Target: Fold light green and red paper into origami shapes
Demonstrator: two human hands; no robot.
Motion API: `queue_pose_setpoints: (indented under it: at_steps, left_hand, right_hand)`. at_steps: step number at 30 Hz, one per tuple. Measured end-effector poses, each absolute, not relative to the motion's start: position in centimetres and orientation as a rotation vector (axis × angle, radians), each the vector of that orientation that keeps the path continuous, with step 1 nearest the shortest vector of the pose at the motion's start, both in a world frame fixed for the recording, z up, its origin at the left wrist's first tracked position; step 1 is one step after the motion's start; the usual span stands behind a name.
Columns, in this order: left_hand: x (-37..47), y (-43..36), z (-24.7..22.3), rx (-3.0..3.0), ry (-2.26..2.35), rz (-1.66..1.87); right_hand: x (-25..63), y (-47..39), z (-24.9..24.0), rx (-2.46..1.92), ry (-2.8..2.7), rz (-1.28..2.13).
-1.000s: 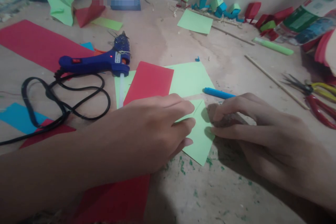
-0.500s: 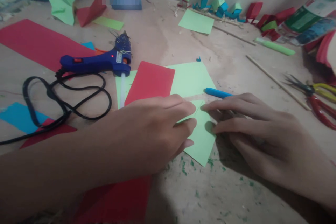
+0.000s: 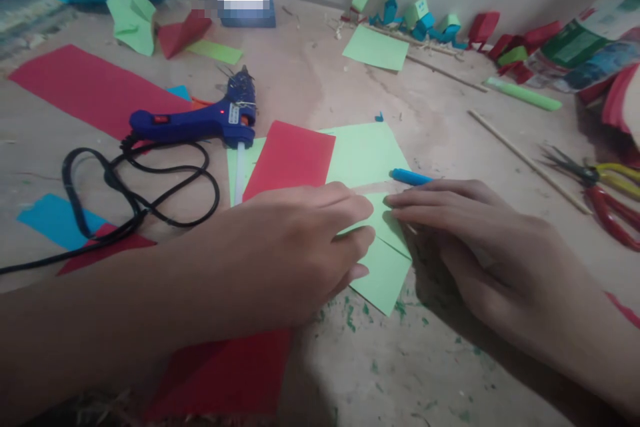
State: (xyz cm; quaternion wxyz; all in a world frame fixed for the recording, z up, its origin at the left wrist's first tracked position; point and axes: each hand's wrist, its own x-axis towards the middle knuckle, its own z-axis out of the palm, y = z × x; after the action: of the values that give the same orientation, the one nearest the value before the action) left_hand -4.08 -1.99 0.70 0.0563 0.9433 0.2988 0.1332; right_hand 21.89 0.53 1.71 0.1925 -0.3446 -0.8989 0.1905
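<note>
My left hand (image 3: 300, 240) rests on a light green sheet of paper (image 3: 383, 280) with its fingers curled and pressed against it. Part of the sheet is hidden under that hand. A dark slanting line crosses the green paper; whether it is a fold or an edge I cannot tell. From the other side, my right hand (image 3: 480, 247) lies with its fingers stretched out, tips on the paper's upper right part; its thumb is mostly hidden. Just beyond the right fingers lies a blue pen (image 3: 410, 177). A red paper piece (image 3: 295, 153) lies over another green sheet (image 3: 365, 147) beyond my left hand.
A blue glue gun (image 3: 195, 119), its red light on, lies at left with its looped black cord (image 3: 65, 177). Pliers-like cutters (image 3: 593, 177) and a thin wooden stick (image 3: 525, 157) are at right. Small paper figures (image 3: 423, 17) and a bottle (image 3: 575, 47) stand along the back.
My right fingers have drawn closer together and shifted slightly left on the green paper. A dark line now shows across that paper. My left hand has hardly moved; the view has shifted a little.
</note>
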Motion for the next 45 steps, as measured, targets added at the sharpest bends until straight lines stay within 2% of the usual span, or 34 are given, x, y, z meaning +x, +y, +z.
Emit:
queue_pose_setpoints:
  at_steps: [7, 13, 20, 45]
  left_hand:
    - [-4.2, -1.9, 1.0, 2.977, 0.922, 0.209]
    - [-4.2, -1.9, 1.0, 3.006, 1.074, 0.199]
    - [-4.3, -1.8, 0.7, 2.91, 1.007, 0.252]
    - [-4.3, -1.8, 0.6, 2.914, 1.038, 0.218]
  right_hand:
    - [21.8, 0.9, 1.6, -0.823, -2.555, 0.423]
    - [22.0, 1.0, 2.0, -0.994, -2.519, 0.325]
    - [22.3, 1.1, 2.4, -1.067, -2.528, 0.271]
    - [23.1, 1.9, 3.1, -1.198, -2.566, 0.657]
